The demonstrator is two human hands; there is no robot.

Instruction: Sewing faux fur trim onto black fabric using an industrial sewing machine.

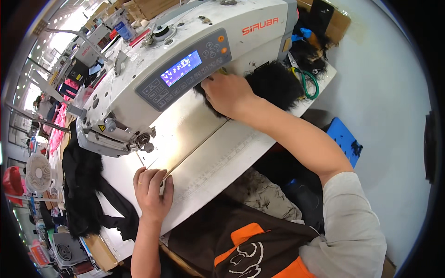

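Observation:
A white sewing machine with a lit control panel spans the table in front of me. My right hand reaches under the machine's arm, its fingers closed on a piece of black fur; the fingertips are partly hidden. More black fur lies heaped just right of that hand. My left hand rests on the white table top, close to the needle area. Its fingers are stretched out and the thumb stands apart, with nothing clearly held.
Green-handled scissors lie by the table's right end. Black fur strips hang over the left side. A blue board stands at right, near the pale wall. A white fan and other workstations are farther left.

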